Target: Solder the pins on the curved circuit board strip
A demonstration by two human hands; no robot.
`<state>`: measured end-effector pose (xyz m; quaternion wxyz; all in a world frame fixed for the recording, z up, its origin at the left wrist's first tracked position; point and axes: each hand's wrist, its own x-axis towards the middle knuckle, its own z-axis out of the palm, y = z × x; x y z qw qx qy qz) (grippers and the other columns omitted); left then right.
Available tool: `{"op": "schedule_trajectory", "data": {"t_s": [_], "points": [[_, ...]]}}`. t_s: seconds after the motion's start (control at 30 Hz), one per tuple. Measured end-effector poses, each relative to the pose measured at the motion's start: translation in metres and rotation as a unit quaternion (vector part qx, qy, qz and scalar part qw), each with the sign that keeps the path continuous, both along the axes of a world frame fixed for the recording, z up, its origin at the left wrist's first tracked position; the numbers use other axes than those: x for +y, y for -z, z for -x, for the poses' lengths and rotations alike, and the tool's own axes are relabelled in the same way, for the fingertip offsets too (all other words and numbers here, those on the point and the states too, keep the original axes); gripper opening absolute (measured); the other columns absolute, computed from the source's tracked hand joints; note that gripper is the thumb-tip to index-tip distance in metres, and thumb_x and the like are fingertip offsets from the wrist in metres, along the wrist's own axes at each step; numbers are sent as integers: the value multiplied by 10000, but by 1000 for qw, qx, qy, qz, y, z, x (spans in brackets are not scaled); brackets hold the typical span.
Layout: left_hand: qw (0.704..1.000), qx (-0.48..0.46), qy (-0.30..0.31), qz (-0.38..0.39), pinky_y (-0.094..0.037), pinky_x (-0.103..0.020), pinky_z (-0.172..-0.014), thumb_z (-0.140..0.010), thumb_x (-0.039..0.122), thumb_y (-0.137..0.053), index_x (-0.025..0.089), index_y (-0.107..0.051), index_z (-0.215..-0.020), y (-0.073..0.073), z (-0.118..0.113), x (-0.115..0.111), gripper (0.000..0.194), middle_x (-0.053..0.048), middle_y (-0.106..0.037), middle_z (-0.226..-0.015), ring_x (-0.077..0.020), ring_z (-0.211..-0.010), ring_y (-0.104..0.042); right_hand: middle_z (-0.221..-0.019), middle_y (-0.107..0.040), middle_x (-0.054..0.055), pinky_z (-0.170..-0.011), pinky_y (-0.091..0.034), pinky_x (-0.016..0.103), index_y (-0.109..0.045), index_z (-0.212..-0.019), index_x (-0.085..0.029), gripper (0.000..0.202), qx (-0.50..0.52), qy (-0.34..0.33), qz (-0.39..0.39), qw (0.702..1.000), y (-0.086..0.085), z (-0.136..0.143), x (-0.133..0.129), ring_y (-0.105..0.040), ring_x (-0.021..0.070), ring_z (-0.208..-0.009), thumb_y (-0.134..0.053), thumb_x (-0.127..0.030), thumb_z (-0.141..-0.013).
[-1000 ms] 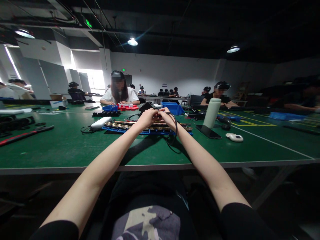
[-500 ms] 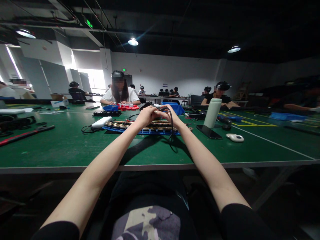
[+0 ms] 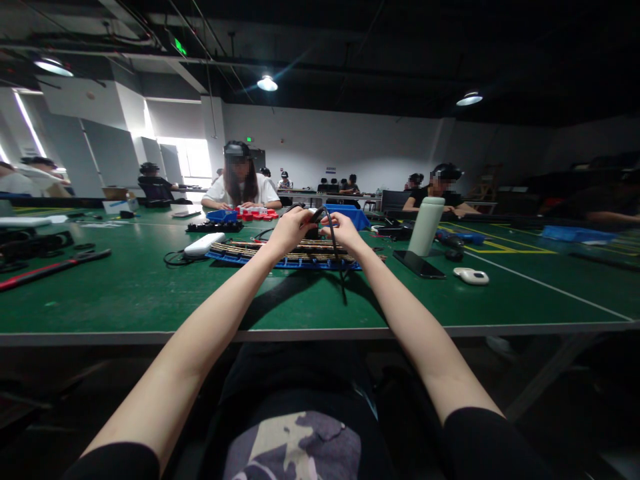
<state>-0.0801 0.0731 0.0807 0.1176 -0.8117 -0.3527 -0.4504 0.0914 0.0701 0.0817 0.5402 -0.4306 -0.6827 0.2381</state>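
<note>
While left hand [image 3: 293,230] and right hand [image 3: 343,231] pinch the cable [image 3: 335,244] above the strips [image 3: 240,249], apparently for two-sided control, its loose end hangs.

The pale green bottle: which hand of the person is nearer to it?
Right. The right hand is left of the pale green bottle, not touching it; the left hand is farther left, beyond the right hand.

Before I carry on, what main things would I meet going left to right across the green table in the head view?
Red-and-black tool → white box → black cable → pale bottle → small white case
</note>
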Motion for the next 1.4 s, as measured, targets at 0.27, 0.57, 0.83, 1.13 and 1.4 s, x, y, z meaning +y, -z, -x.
{"op": "schedule_trajectory", "data": {"t_s": [0.27, 0.57, 0.83, 1.13, 1.4], "points": [[1000, 9, 2, 2, -460, -272, -724, -840, 211, -656, 192, -666, -915, 0, -2, -3, 78, -29, -616, -883, -174, -814, -594, -668, -596, -17, -690, -514, 285, -599, -750, -157, 127, 30, 28, 34, 999, -3, 1, -6, -607, 130, -638, -602, -75, -653], [1000, 21, 0, 16, -465, -278, -733, -840, 213, -649, 188, -666, -915, 2, -2, -4, 81, -44, -633, -925, -181, -834, -598, -665, -609, -11, -635, -509, 261, -616, -769, -160, 90, 3, 39, 25, 999, 1, -3, 2, -620, 133, -624, -644, -159, -684], [1000, 23, 3, 18, -461, -275, -718, -847, 234, -634, 194, -660, -906, 2, -2, -3, 76, -38, -625, -917, -177, -819, -593, -661, -608, -14, -625, -493, 252, -615, -759, -163, 95, -4, 40, 22, 999, 2, -3, 5, -616, 134, -637, -657, -187, -677], [1000, 23, 3, 20, -456, -278, -714, -847, 231, -632, 188, -647, -884, 1, -2, -6, 59, -42, -613, -910, -178, -810, -582, -630, -597, -23, -617, -486, 256, -602, -751, -163, 88, -1, 30, 28, 999, 2, -3, 3, -598, 128, -597, -648, -176, -677], [999, 25, -2, 23, -453, -278, -698, -849, 228, -628, 190, -646, -900, 2, -2, -4, 67, -45, -608, -923, -182, -804, -582, -631, -597, -22, -609, -495, 255, -595, -755, -170, 86, 2, 24, 38, 999, 3, -3, 3, -606, 135, -608, -642, -172, -684]]}}
